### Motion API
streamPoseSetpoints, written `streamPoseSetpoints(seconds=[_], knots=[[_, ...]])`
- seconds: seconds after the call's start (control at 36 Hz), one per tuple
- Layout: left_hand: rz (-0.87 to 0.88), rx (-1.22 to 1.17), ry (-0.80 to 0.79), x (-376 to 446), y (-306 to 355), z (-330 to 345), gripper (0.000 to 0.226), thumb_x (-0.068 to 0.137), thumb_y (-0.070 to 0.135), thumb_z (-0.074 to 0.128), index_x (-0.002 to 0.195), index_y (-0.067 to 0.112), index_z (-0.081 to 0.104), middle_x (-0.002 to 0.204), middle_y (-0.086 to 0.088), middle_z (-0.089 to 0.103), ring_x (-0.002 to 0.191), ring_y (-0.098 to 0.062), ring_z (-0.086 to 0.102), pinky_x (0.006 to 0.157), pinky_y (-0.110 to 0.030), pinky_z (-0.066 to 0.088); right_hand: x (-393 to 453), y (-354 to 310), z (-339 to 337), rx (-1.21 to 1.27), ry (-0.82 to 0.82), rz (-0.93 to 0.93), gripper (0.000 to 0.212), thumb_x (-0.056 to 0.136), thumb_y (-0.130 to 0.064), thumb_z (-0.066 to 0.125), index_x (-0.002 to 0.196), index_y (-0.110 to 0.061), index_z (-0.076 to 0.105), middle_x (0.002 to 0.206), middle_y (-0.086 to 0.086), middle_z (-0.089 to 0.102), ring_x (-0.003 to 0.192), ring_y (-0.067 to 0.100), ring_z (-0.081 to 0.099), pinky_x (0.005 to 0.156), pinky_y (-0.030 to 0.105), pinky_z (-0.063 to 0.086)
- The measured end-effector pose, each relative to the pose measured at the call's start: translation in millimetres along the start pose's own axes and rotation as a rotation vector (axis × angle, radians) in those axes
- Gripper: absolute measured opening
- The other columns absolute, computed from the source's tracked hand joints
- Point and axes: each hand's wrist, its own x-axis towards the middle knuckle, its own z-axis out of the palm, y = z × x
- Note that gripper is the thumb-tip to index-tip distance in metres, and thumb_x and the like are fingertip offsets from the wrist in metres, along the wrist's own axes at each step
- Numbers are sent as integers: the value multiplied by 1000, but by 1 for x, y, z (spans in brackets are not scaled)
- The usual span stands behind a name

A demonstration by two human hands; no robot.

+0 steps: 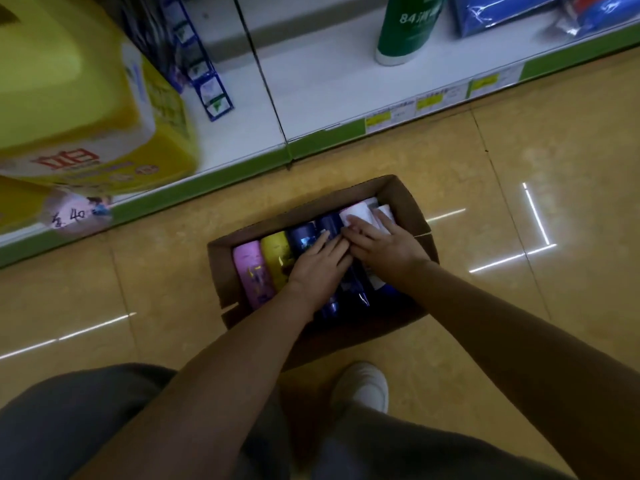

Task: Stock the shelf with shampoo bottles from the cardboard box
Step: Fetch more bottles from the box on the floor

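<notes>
An open brown cardboard box (403, 199) sits on the glossy tan tile floor (519, 140) just in front of a white store shelf (311, 88) with a green front strip carrying yellow price tags too blurred to read. Smooth, rounded shampoo bottles lie side by side inside the box: a pink bottle (247, 268), a yellow bottle (275, 252), a dark blue bottle (304, 239) and a white bottle (356, 211) at the far right. Both hands reach into the box. The left hand (320, 263) rests with straight fingers on the dark blue bottles, its grip released. The right hand (386, 244) lies flat over the white bottles, also released. On the shelf stand a green bottle (410, 26) marked "84", blue plastic-wrapped packs (519, 12) and a large yellow jug (79, 98). A white shoe (365, 386) shows beside the box.
</notes>
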Motion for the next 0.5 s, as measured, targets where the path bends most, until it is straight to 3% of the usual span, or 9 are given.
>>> streamPoseSetpoints(seconds=[0.11, 0.25, 0.33, 0.42, 0.5], knots=[[3, 81, 51, 24, -4, -8, 56, 93, 24, 50, 144, 15, 29, 151, -6, 24, 141, -23, 14, 115, -40, 13, 2, 9, -2, -89, -26, 51, 62, 99, -28, 38, 151, -12, 7, 158, 8, -9, 144, 27, -17, 112, 59, -1], [62, 189, 48, 18, -8, -16, 39, 95, 24, 47, 134, 29, 47, 142, -1, 42, 138, -24, 22, 116, -44, 3, 0, 3, -18, -123, -57, 34, 58, 97, -26, 41, 149, -15, 18, 157, 8, 7, 145, 31, -7, 112, 59, -1], [60, 239, -34, -3, -10, -27, 33, 96, 24, 45, 127, 25, 56, 135, -2, 49, 136, -22, 26, 116, -47, 0, -12, -11, -26, -23, -107, 95, 58, 96, -27, 44, 148, -14, 23, 156, 13, 9, 145, 33, -1, 114, 59, 5], [-8, 204, -151, -26, -15, -34, 44, 98, 23, 44, 141, 19, 39, 149, -6, 30, 142, -24, 16, 115, -52, -1, -31, -22, -38, 73, -174, 156, 56, 99, -31, 36, 150, -14, 20, 158, 12, 4, 146, 30, -2, 114, 59, 3], [-24, 131, -187, -34, -19, -42, 49, 101, 21, 38, 147, 16, 23, 153, -7, 22, 144, -26, 13, 116, -49, 5, -46, -21, -46, 85, -208, 171, 56, 100, -31, 33, 149, -10, 19, 158, 11, 7, 146, 30, 5, 114, 56, 0]])
